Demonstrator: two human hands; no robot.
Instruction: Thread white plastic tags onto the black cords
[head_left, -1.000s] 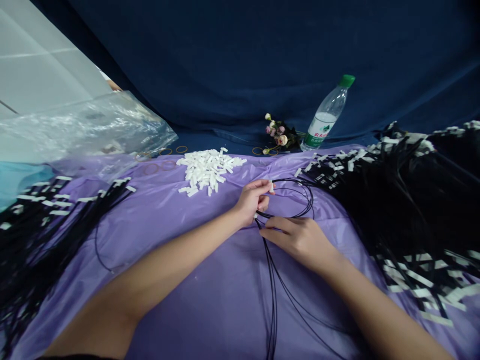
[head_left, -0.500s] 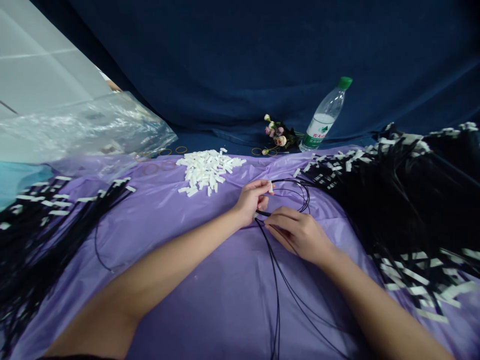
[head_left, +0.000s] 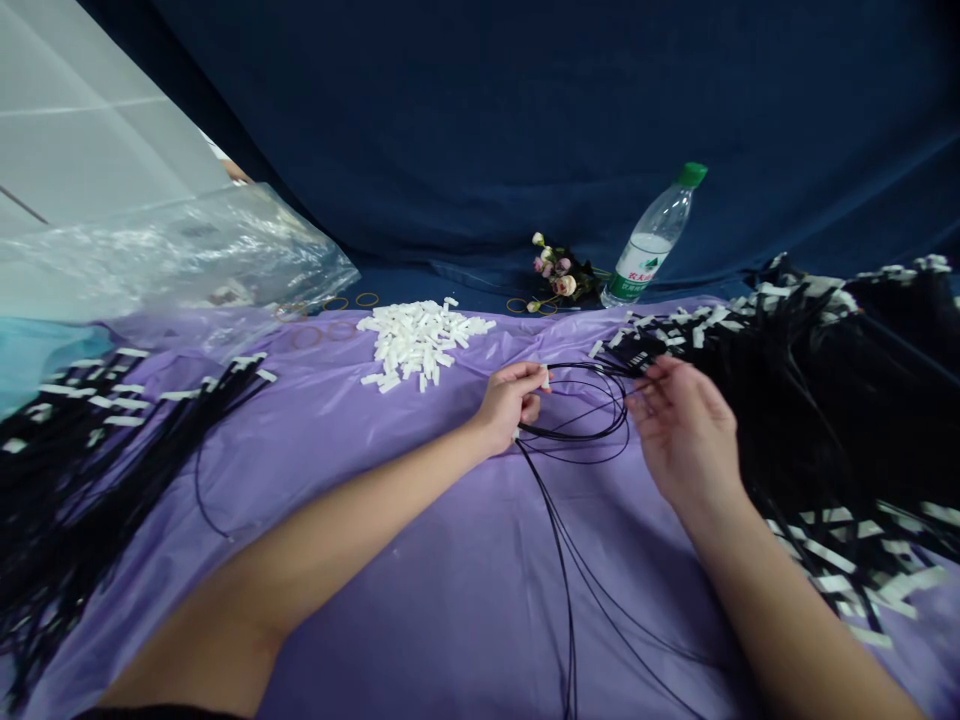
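Note:
A black cable [head_left: 592, 437] is wound in several loops above the purple cloth, its long tails hanging down toward the front edge. My left hand [head_left: 508, 408] pinches the loops at their left side, where small white tags show at the fingertips and under the palm. At the right side of the loops is my right hand [head_left: 684, 425], palm turned up, fingers curled at a thin strand of the cable; the exact contact is blurred. Behind my left hand lies a pile of white tags [head_left: 417, 342].
Bundles of black cables with white tags lie on the purple cloth [head_left: 442, 600] at left [head_left: 142, 480] and right [head_left: 847, 400]. At the back are a water bottle [head_left: 646, 245], artificial flowers [head_left: 559, 270], rubber bands [head_left: 336, 303] and clear plastic [head_left: 225, 250].
My right hand has moved right and up from beside my left hand, turning its palm up. The loops look rounder, with a thin strand drawn around them. My left hand keeps its hold.

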